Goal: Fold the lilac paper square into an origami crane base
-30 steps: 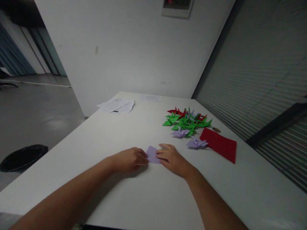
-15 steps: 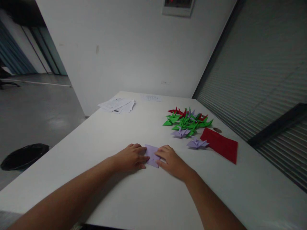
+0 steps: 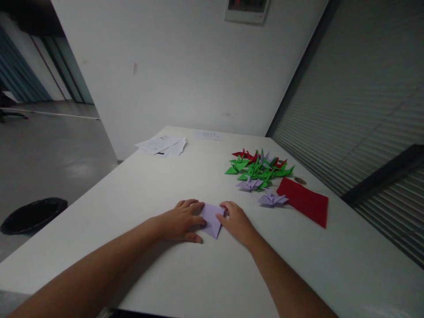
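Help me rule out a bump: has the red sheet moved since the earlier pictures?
No, the red sheet shows no visible shift against the right edge of the white table.

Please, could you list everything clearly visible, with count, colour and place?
Table: one, white, centre
Lilac paper: one, lilac, table's near middle
Paper birds: many, green, red, lilac, table's right
Red paper: at least one, red, beside nearest bird
Round object: one, brownish, behind red paper
Printed sheets: several, white, table's far left
Another sheet: one, pale, table's far edge
Wall: one, white, behind table
Wall panel: one, white and dark, top
Blinds: one set, grey, right
Curtain: one, blue, far left
Floor: one, grey, left
Bin: one, black, left floor
Left hand: one, bare, on lilac paper's left
Right hand: one, bare, lilac paper's right edge
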The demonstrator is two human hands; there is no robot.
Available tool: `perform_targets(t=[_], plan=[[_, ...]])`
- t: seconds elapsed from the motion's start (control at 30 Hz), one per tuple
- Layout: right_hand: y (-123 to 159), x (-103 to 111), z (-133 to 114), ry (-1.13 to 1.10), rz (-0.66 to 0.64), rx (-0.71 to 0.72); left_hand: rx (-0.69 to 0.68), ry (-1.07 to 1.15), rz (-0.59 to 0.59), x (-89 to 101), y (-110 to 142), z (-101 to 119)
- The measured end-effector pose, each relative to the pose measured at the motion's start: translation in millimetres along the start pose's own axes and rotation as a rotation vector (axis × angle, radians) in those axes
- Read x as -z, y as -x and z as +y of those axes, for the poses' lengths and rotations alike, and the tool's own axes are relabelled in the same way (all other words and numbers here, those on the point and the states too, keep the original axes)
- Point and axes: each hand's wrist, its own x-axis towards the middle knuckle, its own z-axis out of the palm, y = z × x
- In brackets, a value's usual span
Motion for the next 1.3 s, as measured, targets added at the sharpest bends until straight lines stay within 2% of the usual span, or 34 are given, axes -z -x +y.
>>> perform_targets(t=[0.17,0.33,0.47,0.53,0.67,0.9,1.07,1.3], plan=[[0.0,-1.9,0.6,-0.124,0.034,-0.101,-0.024,0.013,-0.003,-4.2,-0.8,-3.8],[1.8,-3.4,-3.7,-0.207,0.104,-0.140,-0.029,0.019,-0.024,-7.3,-0.6,-8.2],[2.8,-5.0,-7.5,-0.196,0.095,-0.142,-0.032,0.041,-0.004,-7.6,0.2,-10.4],[3.3,-4.5,-9.0,-0.116,0.071,-0.062,-0.036,0.047,0.003,-7.3,0.2,-10.9],[5.0,-1.5,-10.0,0.071,-0.014,0.185,-0.028,0.055,-0.002,-6.4,-0.1,-10.9],[5.4,1.0,-1.5,0.142,-0.128,0.504,-0.008,0.070,-0.014,-3.1,0.5,-8.9],[5.3,3.3,2.6,0.177,-0.220,0.562,0.007,0.063,-0.039,-0.2,0.1,-6.6],[7.7,8.3,1.9,0.151,-0.245,0.539,0.013,0.049,-0.053,2.4,0.3,-4.6]])
